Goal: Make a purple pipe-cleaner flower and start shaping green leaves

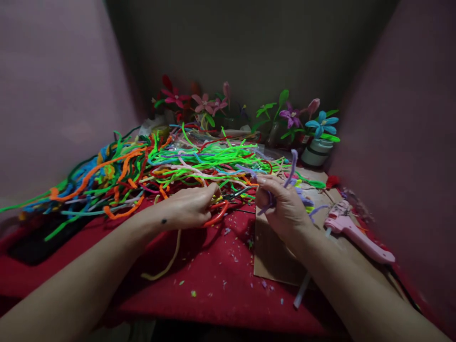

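My left hand is closed at the orange-handled scissors, its fingertips over part of the handles. The scissor blades point right, toward my other hand. A yellow pipe cleaner hangs or lies below my left wrist, and a bit of yellow shows at the fingertips; whether they are one piece is unclear. My right hand, fingers curled, pinches a bent purple pipe cleaner above a cardboard sheet. More purple pieces with yellow-green bits lie just behind that hand, partly hidden.
A big heap of coloured pipe cleaners spreads across the back and left. Pipe-cleaner flowers stand behind, one blue in a pale jar. A pink glue gun lies right, a glue stick in front. Scraps dot the red cloth.
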`<state>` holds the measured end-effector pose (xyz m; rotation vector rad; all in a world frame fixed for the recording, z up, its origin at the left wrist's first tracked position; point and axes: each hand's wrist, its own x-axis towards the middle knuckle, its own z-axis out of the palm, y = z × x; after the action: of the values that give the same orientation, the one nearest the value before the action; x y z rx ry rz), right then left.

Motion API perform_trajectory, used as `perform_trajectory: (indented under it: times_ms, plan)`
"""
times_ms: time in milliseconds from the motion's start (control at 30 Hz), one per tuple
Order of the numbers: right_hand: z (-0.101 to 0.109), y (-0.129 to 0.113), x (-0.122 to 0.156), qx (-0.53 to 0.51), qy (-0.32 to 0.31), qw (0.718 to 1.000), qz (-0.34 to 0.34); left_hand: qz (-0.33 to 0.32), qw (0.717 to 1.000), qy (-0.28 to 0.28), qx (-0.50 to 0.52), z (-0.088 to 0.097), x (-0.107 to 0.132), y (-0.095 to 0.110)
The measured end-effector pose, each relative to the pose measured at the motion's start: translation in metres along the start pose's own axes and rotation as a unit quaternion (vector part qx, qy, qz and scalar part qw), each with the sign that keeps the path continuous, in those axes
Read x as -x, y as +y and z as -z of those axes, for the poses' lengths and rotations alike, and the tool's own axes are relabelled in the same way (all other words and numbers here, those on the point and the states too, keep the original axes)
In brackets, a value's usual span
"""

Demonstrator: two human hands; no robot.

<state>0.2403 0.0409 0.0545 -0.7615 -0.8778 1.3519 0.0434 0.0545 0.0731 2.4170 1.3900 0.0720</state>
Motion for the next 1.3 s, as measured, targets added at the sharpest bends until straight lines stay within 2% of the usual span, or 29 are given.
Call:
perform_trajectory:
  times_ms: [133,233,300,467,600,733,833,900,933,1033,1100,1133,1200,1300]
  plan:
    - [-0.002,0.001,0.001,-0.001,0.009,1.0,0.005,-0.032,0.999,0.013,0.04,0.008,0.0,-0.007]
    - [-0.001,0.001,0.002,0.009,0.018,1.0,0.017,-0.084,0.994,0.028,0.064,0.009,-0.002,-0.013]
    - [0.0,0.002,0.002,0.009,0.023,0.999,0.022,-0.091,0.992,0.045,0.072,0.009,-0.004,-0.016]
    - [0.003,0.003,0.0,-0.003,0.044,0.999,0.01,-0.081,0.991,0.086,0.059,0.003,-0.007,-0.015]
    - [0.004,0.003,-0.002,-0.006,0.043,0.999,0.002,-0.116,0.983,0.14,0.002,-0.006,-0.008,-0.013]
    - [0.006,0.005,-0.005,-0.001,0.037,0.999,0.014,-0.142,0.978,0.154,-0.025,-0.014,-0.009,-0.018]
    - [0.006,0.007,-0.005,0.0,0.033,0.999,0.019,-0.142,0.97,0.195,0.029,-0.015,-0.012,-0.016]
    - [0.005,0.008,-0.004,-0.002,0.018,1.0,0.009,-0.11,0.952,0.232,0.164,-0.012,-0.012,-0.008]
    - [0.005,0.008,-0.002,-0.006,0.005,1.0,-0.003,-0.085,0.932,0.245,0.251,-0.011,-0.011,-0.003]
    - [0.001,0.011,0.004,-0.029,-0.045,0.997,-0.063,-0.019,0.844,0.243,0.478,-0.008,-0.008,0.016]
    - [-0.001,0.013,0.009,-0.045,-0.066,0.991,-0.105,-0.013,0.794,0.242,0.557,-0.009,-0.006,0.026]
    - [-0.003,0.014,0.011,-0.049,-0.071,0.989,-0.122,-0.017,0.779,0.244,0.577,-0.011,-0.006,0.029]
    - [-0.005,0.016,0.014,-0.056,-0.081,0.984,-0.149,-0.027,0.769,0.258,0.584,-0.014,-0.006,0.032]
    - [-0.007,0.016,0.017,-0.061,-0.098,0.975,-0.188,-0.033,0.774,0.283,0.565,-0.015,-0.004,0.031]
